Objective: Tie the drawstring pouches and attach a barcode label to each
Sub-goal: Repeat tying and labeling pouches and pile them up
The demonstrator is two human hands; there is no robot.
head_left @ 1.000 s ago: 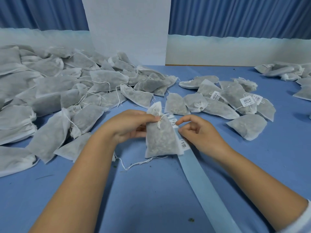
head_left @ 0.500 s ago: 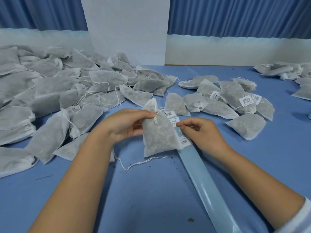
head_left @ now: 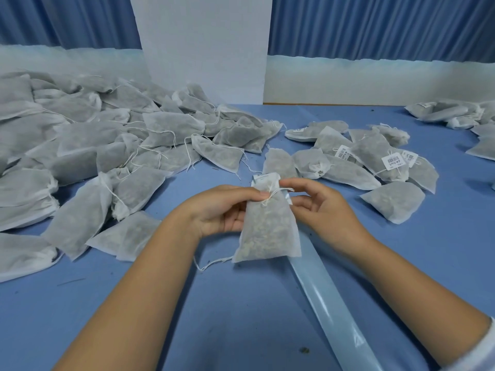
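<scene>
Barcodes are seen on white labels (head_left: 393,162) attached to pouches (head_left: 369,151) at the right; their print is too blurred to be read.

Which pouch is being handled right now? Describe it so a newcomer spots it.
On the blue table, a glossy backing strip runs between the big unlabelled heap at left and the smaller barcode-labelled cluster at right. The pouch sits at the strip's far end. Only it is held, tied neck pinched by the left hand and right hand.
</scene>
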